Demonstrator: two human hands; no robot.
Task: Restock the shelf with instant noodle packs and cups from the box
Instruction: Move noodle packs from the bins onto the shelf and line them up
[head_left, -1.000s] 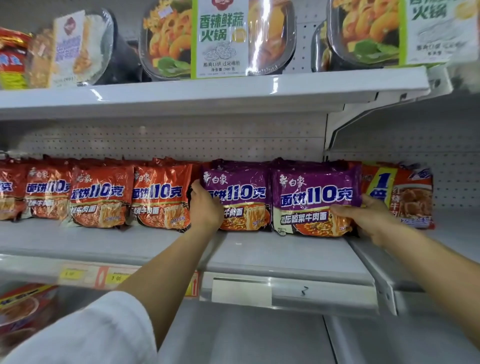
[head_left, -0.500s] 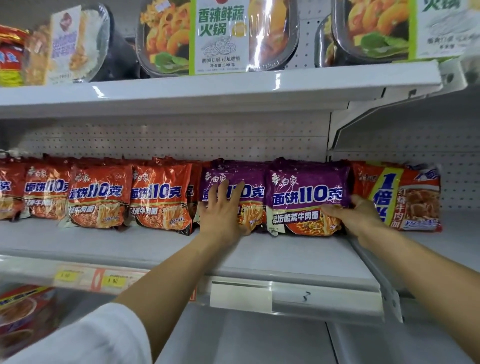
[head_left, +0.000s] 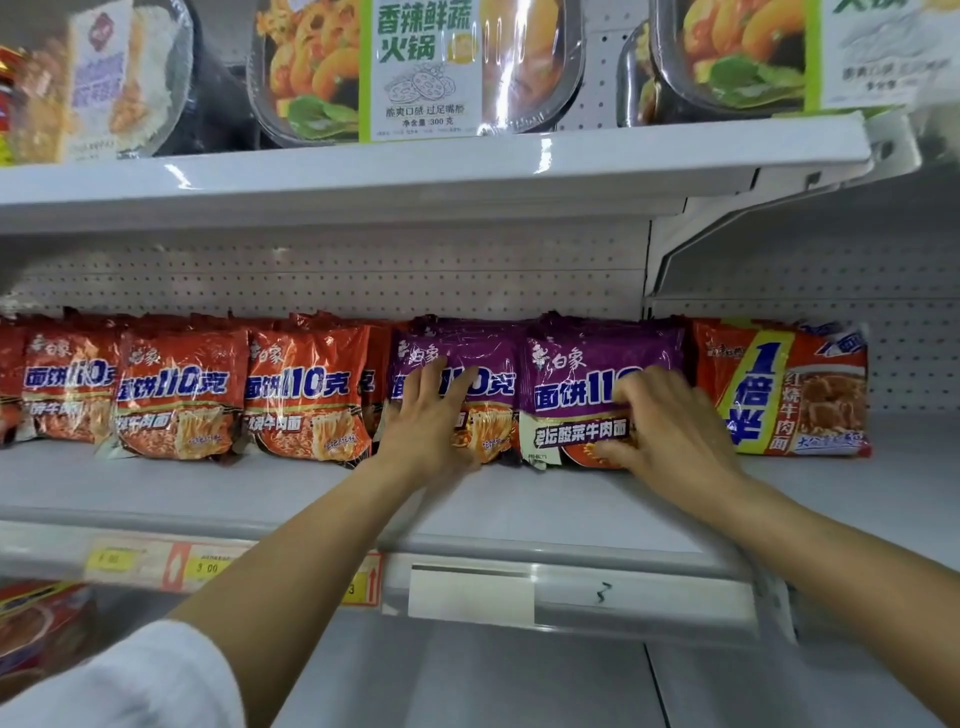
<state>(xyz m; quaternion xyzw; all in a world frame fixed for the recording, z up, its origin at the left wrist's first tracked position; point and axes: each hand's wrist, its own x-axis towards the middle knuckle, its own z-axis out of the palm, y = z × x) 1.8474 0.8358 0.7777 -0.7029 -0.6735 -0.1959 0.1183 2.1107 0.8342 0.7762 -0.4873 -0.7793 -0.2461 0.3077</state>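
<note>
- The two purple noodle packs stand side by side at the back of the middle shelf (head_left: 545, 499), propped upright against the pegboard: the left purple pack (head_left: 483, 384) and the right purple pack (head_left: 576, 384), their edges touching.
- These look light and soft: thin glossy film puffed with air around a brittle noodle cake, so I'd judge they crumple and slip under a hard squeeze and the cake would crack if pinched.
- Best hold, to my eye, is a flat palm on the face or a light pinch at the crimped side seams, at 3 and 9 o'clock of each pack.
- The left hand (head_left: 431, 415) lies on the left purple pack with fingers straight and spread, pressing its face and gripping nothing.
- The right hand (head_left: 665, 421) is on the right purple pack's lower front; its fingers look bent onto the film, though motion blur keeps me from saying whether it pinches or only pushes.
- At 9 o'clock of the purple pair runs a row of orange packs (head_left: 306, 395), the nearest touching the left purple pack.
- At 3 o'clock stands a red-and-yellow multipack (head_left: 779, 389), just beside the right purple pack.
- At 12 o'clock, the upper shelf (head_left: 415, 166) carries hotpot trays (head_left: 415, 67).
- At 6 o'clock, price tags (head_left: 208, 566) sit on the shelf's front rail.
</note>
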